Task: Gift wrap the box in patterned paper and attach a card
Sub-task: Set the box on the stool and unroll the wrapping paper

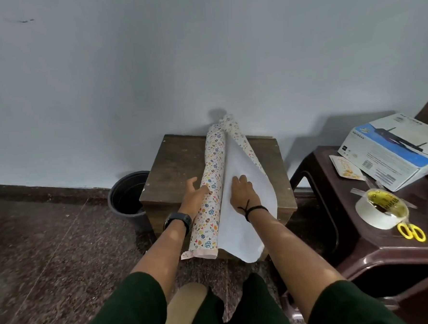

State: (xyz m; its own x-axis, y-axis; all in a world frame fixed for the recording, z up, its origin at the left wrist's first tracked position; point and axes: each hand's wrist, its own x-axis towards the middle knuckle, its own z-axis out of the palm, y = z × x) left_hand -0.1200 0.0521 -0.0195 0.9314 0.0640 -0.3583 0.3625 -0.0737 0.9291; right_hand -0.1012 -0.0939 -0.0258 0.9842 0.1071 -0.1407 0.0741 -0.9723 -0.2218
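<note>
On the wooden table (173,164), patterned paper roll (213,187) spans far to near edge; left hand (193,194) cups its side, right hand (242,187) lies flat on the unrolled white sheet. Box (392,148), card (347,166) sit on the stool's (388,248) far edge.

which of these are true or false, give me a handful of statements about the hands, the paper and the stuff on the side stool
1. The right hand lies flat on the white underside of the wrapping paper. True.
2. The left hand holds the scissors. False: it rests against the rolled part of the paper; the scissors lie on the brown stool.
3. The box is already wrapped. False: it sits bare on the stool.
4. The tape roll sits on the stool near the scissors. True.
5. The paper lies on the floor. False: it lies on the wooden table.
</note>
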